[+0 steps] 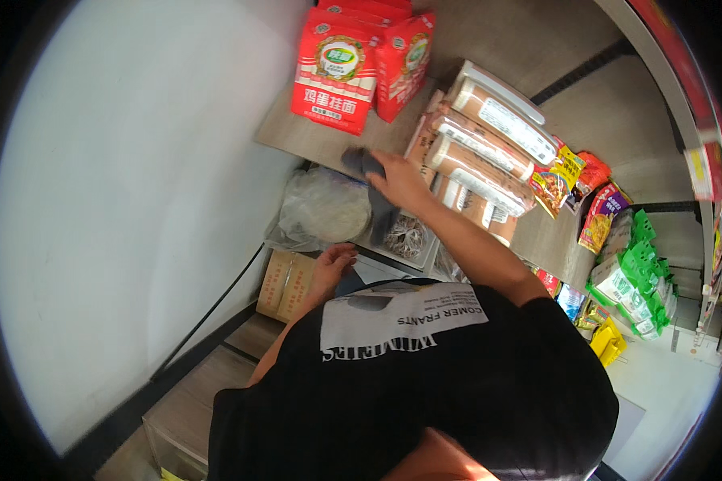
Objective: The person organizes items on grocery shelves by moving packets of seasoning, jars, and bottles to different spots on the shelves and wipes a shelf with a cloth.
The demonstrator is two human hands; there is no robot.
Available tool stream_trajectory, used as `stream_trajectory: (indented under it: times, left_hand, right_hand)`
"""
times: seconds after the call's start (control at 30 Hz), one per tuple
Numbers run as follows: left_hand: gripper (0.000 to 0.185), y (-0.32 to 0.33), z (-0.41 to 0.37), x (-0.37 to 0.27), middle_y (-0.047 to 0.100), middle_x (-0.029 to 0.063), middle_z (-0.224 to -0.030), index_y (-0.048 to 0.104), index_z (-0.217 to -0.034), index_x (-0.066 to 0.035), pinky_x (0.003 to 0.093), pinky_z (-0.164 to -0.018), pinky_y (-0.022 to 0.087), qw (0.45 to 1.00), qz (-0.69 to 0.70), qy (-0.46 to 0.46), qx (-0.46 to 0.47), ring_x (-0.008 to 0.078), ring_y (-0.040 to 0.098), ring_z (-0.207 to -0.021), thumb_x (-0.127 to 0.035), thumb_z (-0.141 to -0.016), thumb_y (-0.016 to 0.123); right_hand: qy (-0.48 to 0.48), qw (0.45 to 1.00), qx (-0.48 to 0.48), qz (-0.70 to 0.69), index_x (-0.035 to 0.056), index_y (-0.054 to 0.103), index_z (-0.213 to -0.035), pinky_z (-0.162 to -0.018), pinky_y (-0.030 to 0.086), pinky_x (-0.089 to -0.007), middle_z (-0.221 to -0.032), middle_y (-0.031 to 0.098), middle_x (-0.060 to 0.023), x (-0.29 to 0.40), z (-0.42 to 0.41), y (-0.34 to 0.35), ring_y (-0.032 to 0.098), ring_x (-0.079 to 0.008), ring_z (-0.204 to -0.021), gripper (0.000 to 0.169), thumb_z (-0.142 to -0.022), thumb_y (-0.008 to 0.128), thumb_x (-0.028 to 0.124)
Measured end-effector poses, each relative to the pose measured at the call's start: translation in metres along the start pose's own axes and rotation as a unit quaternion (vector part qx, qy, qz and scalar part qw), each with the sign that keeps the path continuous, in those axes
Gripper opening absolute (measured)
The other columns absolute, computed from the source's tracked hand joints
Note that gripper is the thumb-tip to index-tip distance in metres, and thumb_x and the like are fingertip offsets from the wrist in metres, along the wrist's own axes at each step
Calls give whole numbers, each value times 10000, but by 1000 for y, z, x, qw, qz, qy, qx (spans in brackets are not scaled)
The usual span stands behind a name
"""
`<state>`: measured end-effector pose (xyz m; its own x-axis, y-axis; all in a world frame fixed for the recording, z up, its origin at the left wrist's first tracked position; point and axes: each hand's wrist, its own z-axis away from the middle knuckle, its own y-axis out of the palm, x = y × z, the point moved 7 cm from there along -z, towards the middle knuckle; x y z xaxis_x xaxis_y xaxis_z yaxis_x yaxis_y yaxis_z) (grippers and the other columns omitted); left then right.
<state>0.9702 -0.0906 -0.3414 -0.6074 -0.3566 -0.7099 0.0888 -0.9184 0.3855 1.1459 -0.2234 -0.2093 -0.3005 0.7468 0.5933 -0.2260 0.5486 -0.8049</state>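
Note:
My right hand [400, 180] grips a dark grey cloth [378, 192] at the front edge of the wooden shelf [325, 141]. Part of the cloth lies on the shelf top and part hangs over the edge. Red bags of dried noodles [334, 72] stand farther back on this shelf. To the right of my right hand are stacked clear-wrapped cylindrical noodle packs [481, 174]. Lower and nearer my body is my left hand [337, 261], its fingers loosely bent with nothing visible in them. It is just in front of a clear plastic bag [325, 207] with pale round contents.
A white wall [126, 180] borders the left side. Below the shelf are a tray [427, 255] with a dark bundle in plastic and a cardboard box [286, 282]. Seasoning packets [556, 174] and green-and-white packs [632, 282] lie to the right. A wooden cabinet [210, 385] stands low on the left.

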Motion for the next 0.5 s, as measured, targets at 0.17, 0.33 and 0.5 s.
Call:
stream_trajectory:
  times: [0.17,0.33,0.5]
  left_hand:
    - [280,-75,4,-39,535,56,-1012,465,-1111,-74,273,-788,418,997,13,8,-71,154,513,-913,-137,-839,486]
    - [252,-115,-14,-52,544,54,-979,491,-1081,-38,260,-798,409,994,-17,28,-103,153,516,-907,-122,-844,476]
    - [304,-137,-94,-105,571,100,-982,495,-1100,-2,266,-784,419,948,-183,215,-149,175,544,-891,-116,-819,509]
  right_hand:
    - [160,981,37,104,9,490,-1018,-768,444,-424,-999,520,-215,-59,-94,70,541,-366,-883,346,-757,534,232]
    - [58,992,79,82,6,471,-1045,-760,437,-426,-966,513,-222,-24,-102,126,522,-372,-892,382,-738,560,216]
    - [-113,971,208,-41,15,479,-1113,-795,414,-387,-967,545,-218,28,-61,146,518,-355,-917,423,-743,570,196]
